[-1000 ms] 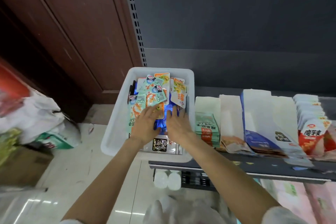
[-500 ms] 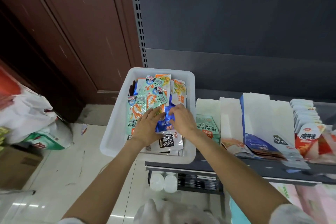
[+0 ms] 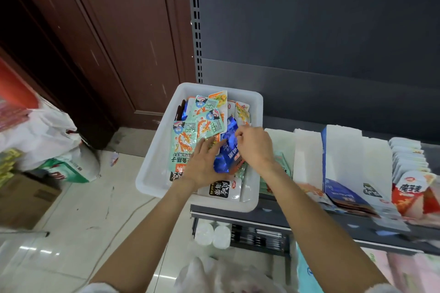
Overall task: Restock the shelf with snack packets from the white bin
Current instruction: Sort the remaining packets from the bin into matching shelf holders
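A white bin (image 3: pixel 152 169) sits on the left end of the dark shelf (image 3: pixel 357 226), part of it overhanging the floor. It is full of snack packets, mostly mint-green ones (image 3: pixel 183 143) and a few white ones (image 3: pixel 221 189). My right hand (image 3: pixel 256 147) pinches the top edge of a shiny blue packet (image 3: pixel 228 147) and tilts it up out of the pile. My left hand (image 3: pixel 204 164) rests on the green packets beside it, its fingers touching the blue packet's lower left side.
Rows of white, blue and red packets (image 3: pixel 345 162) stand on the shelf right of the bin. White plastic bags (image 3: pixel 47 140) and a cardboard box (image 3: pixel 21 200) lie on the tiled floor at left. A brown wooden door (image 3: pixel 107 38) stands behind.
Both hands were flat on the pile over the blue packet. Now my right hand has closed on the packet's top edge and raised it, and my left hand has shifted to its side.
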A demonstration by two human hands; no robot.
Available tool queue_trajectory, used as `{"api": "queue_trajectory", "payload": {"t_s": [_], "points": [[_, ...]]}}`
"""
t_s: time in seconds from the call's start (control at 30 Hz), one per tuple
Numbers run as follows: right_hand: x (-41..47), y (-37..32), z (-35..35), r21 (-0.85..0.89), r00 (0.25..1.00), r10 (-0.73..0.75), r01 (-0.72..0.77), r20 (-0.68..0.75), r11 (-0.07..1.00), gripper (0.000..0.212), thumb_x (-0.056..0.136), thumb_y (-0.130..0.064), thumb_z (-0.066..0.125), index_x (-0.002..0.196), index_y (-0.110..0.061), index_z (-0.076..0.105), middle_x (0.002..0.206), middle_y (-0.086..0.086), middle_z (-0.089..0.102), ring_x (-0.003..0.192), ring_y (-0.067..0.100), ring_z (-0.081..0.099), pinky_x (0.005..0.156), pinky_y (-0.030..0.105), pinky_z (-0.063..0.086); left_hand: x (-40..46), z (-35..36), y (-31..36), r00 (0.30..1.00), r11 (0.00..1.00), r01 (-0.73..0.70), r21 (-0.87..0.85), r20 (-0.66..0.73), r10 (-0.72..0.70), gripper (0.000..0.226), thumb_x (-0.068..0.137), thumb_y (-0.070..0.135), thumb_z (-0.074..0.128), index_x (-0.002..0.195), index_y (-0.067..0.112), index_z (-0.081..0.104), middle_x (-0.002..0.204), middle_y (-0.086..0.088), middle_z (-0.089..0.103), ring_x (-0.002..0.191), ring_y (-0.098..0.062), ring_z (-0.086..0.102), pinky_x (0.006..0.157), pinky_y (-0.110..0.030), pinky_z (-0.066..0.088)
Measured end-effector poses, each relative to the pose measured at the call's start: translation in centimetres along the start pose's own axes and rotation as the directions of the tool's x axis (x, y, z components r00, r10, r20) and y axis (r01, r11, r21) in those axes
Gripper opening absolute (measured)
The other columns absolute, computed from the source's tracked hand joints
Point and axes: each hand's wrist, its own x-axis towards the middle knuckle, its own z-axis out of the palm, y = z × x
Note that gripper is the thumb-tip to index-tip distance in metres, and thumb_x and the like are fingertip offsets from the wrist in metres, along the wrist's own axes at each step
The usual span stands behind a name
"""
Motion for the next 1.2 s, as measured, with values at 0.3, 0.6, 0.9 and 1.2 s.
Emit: {"api": "queue_trajectory", "payload": {"t_s": [0.3, 0.6, 0.9, 1.2], "points": [[-4.2, 2.5, -6.5, 0.899, 0.929, 0.125, -0.368, 0.347, 0.237, 0.022, 0.098, -0.014, 0.045, 0.101, -0.008, 0.066, 0.081, 0.003, 0.073, 0.075, 0.015, 0.068, 0.066, 0.023, 0.055, -1.4, -5.1, 5.1, 0.95, 0.786, -0.1, -0.61, -0.294, -0.107, 0.014, 0.087, 0.022, 0.064, 0.101, 0.023, 0.064, 0.095, 0.007, 0.07, 0.083, 0.001, 0.065, 0.072, -0.013, 0.051], [-5.9, 6.5, -7.5, 0.835, 0.985, 0.163, -0.135, 0.056, 0.534, 0.014, 0.089, -0.018, 0.062, 0.102, -0.012, 0.058, 0.089, -0.003, 0.067, 0.071, -0.002, 0.063, 0.045, 0.013, 0.041, 0.1, -7.4, 9.1, 0.973, 0.826, 0.024, -0.563, 0.204, 0.11, 0.01, 0.087, 0.031, 0.063, 0.092, 0.023, 0.063, 0.093, 0.007, 0.071, 0.084, -0.004, 0.068, 0.066, -0.024, 0.056], [-10.7, 14.1, -11.9, 0.779, 0.859, 0.358, 0.072, -0.366, 0.623, 0.014, 0.094, -0.01, 0.053, 0.09, -0.024, 0.055, 0.088, -0.008, 0.064, 0.082, -0.002, 0.063, 0.057, 0.013, 0.051, 4.0, -3.2, 18.9, 0.897, 0.833, -0.441, -0.333, -0.136, 0.421, 0.024, 0.081, 0.038, 0.065, 0.087, 0.016, 0.072, 0.092, 0.01, 0.066, 0.084, -0.007, 0.061, 0.069, -0.027, 0.046], [-14.4, 20.7, -10.8, 0.389, 0.842, 0.29, -0.106, -0.454, 0.915, 0.023, 0.093, -0.031, 0.047, 0.099, -0.011, 0.056, 0.084, -0.006, 0.061, 0.073, 0.007, 0.059, 0.056, 0.005, 0.041, 6.0, 5.7, 23.5, 0.879, 0.855, -0.477, -0.203, -0.112, 0.464, 0.023, 0.087, 0.029, 0.064, 0.101, 0.012, 0.071, 0.1, -0.001, 0.07, 0.085, -0.014, 0.062, 0.067, -0.024, 0.045]]}}
